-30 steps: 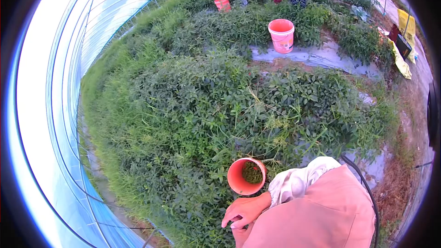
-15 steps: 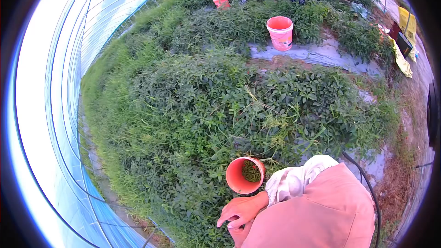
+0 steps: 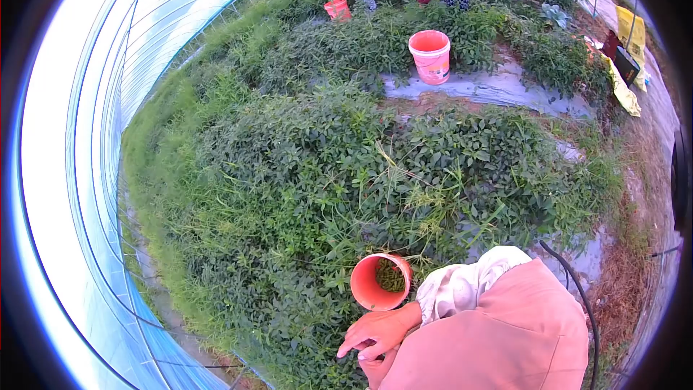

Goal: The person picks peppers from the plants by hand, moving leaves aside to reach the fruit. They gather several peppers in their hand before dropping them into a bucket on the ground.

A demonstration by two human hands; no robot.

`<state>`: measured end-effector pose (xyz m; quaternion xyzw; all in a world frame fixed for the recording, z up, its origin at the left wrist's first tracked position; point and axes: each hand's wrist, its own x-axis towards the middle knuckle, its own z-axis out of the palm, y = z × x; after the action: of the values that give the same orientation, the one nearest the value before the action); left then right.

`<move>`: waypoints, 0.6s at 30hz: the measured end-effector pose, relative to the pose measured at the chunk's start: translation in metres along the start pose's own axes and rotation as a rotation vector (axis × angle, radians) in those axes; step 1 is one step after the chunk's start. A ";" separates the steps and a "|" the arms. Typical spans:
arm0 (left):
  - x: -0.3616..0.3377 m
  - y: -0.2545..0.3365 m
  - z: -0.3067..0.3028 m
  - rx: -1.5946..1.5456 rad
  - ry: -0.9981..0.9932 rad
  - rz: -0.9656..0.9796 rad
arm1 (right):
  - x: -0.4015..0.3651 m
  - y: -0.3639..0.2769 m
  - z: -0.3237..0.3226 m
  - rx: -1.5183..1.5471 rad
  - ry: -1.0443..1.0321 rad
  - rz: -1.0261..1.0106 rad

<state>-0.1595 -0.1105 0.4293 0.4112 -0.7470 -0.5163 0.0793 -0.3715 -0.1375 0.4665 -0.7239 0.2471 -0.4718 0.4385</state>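
Note:
My right hand [image 3: 380,331] reaches in from the lower right, out of a pale, puffed sleeve [image 3: 465,285]. Its fingers are curled down over the leaves, and what they hold, if anything, is hidden. Just beneath it part of my left hand [image 3: 377,370] shows, its fingers mostly covered by my right hand and the pink cloth [image 3: 498,332] of my clothing. Right above my hands a red-orange bucket [image 3: 367,285] leans among the plants, its mouth tipped toward me. Small slender green pods [image 3: 390,275], which look like green chili peppers, lie inside it.
Dense leafy plants [image 3: 289,173] with tall grass surround me. Further off stand a pink bucket [image 3: 433,65] and a smaller red bucket [image 3: 337,9], with two people bending near them. A dark hose [image 3: 570,274] curves at my right; plastic greenhouse film [image 3: 94,173] rises on the left.
The view has shifted slightly, so the far buckets and people appear a little further left and lower. My hands stay nearly in place beside the near bucket.

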 end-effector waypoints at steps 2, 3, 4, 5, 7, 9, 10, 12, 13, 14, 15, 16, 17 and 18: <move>0.001 0.000 0.000 -0.012 0.001 0.008 | -0.003 -0.001 -0.001 -0.060 0.034 -0.032; 0.002 0.000 -0.001 -0.019 0.003 0.013 | -0.004 -0.002 -0.002 -0.062 0.035 -0.031; 0.002 0.000 -0.001 -0.026 0.005 0.016 | -0.005 -0.004 -0.002 -0.069 0.048 -0.030; 0.003 0.000 -0.001 -0.033 0.007 0.020 | -0.005 -0.006 -0.001 -0.076 0.061 -0.029; 0.004 0.000 -0.001 -0.047 0.012 0.028 | -0.004 -0.010 -0.002 -0.075 0.058 0.005; 0.005 0.000 -0.001 -0.062 0.018 0.035 | -0.003 -0.010 -0.001 -0.073 0.054 0.038; 0.006 0.000 -0.002 -0.068 0.022 0.038 | -0.003 -0.008 0.002 -0.029 0.065 0.005; 0.007 -0.001 -0.004 -0.080 0.033 0.042 | -0.001 -0.004 0.003 0.018 0.074 -0.030; 0.007 -0.002 -0.006 -0.085 0.039 0.043 | 0.000 -0.003 0.003 0.022 0.050 -0.023; 0.006 -0.002 -0.007 -0.090 0.045 0.043 | 0.000 -0.001 0.004 0.026 0.027 -0.015; 0.006 -0.003 -0.007 -0.096 0.050 0.043 | 0.000 0.002 0.005 0.030 0.025 -0.016; 0.005 -0.003 -0.008 -0.103 0.056 0.043 | 0.001 0.005 0.007 0.025 0.024 -0.025; 0.005 -0.004 -0.008 -0.111 0.061 0.043 | 0.001 0.007 0.008 0.020 0.022 -0.033; 0.006 -0.004 -0.008 -0.118 0.065 0.045 | 0.001 0.007 0.007 0.021 0.021 -0.032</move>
<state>-0.1570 -0.1205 0.4274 0.4056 -0.7212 -0.5440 0.1393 -0.3639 -0.1391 0.4593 -0.7182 0.2350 -0.4888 0.4360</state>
